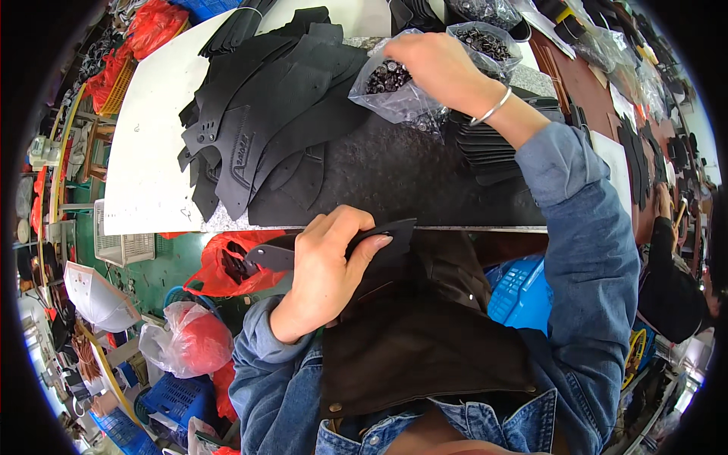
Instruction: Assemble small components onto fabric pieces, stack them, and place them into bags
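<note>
My left hand (324, 267) is closed around a black leather-like piece (398, 230) at the table's near edge; its narrow end (271, 256) with small holes sticks out left of the hand. At the back my right hand (434, 64) dips its curled fingertips into an open clear plastic bag (406, 105) of small dark metal fasteners (387, 78). The tips themselves are hidden, so what they pinch does not show. A big pile of cut black pieces (262, 114) lies left of the bag, some with punched holes and stamped marks.
Another clear bag (485, 45) of small fasteners stands behind my right hand. A stack of black strips (493, 148) lies to its right. A black mat (379, 174) covers the table's middle. Below are a red bag (227, 265) and a blue basket (519, 292). A co-worker (671, 273) sits far right.
</note>
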{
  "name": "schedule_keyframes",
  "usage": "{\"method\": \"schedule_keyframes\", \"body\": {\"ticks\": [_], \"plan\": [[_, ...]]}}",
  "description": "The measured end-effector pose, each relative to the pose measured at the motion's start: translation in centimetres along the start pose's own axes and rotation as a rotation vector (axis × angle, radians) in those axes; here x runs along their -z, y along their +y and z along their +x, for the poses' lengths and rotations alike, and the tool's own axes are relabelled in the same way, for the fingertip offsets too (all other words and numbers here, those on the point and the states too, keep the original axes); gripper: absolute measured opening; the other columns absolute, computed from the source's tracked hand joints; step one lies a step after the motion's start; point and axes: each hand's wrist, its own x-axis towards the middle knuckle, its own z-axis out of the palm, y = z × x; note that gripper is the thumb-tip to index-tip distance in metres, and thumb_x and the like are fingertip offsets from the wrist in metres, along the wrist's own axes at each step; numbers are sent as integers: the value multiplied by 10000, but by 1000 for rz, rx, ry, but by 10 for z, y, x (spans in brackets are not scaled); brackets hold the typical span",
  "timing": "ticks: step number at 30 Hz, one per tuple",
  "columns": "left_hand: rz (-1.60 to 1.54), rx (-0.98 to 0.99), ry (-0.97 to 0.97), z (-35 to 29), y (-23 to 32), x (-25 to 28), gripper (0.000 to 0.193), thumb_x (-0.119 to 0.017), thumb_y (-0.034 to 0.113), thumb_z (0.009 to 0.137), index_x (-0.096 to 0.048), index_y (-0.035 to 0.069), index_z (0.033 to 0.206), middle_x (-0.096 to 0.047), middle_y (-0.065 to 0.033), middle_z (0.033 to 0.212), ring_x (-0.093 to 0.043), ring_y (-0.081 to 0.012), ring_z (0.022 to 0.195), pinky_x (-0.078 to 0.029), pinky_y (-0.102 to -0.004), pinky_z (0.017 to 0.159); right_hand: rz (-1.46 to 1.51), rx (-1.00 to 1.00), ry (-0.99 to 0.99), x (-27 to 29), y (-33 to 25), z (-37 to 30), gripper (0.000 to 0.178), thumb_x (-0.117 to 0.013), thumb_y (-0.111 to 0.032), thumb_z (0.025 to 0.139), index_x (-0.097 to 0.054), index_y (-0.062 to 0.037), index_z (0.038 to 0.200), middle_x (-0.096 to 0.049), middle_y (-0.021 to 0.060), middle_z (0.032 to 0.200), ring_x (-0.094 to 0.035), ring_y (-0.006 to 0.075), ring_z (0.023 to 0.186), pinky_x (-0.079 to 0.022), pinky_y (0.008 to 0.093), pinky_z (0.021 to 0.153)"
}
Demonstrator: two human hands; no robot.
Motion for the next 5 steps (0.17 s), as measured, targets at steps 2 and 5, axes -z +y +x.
{"method": "schedule_keyframes", "body": {"ticks": [2, 5], "plan": [[5, -43, 2, 2, -2, 0, 213, -715, 69, 694, -546, 44, 820, -575, -93, 737, -527, -261, 613, -418, -344, 556, 358, -198, -39, 18, -8, -3, 157, -525, -20, 730, -626, -12, 850, -642, 133, 804, -653, 250, 707, -512, 319, 643], [-32, -137, 58, 0, -1, 0, 221, -713, 49, 679, -552, 41, 829, -585, -107, 826, -545, -276, 656, -437, -341, 588, 1096, -537, -101, 51, -39, -12, 236, -487, 12, 796, -617, -25, 989, -663, 86, 863, -666, 213, 806, -518, 278, 734]]}}
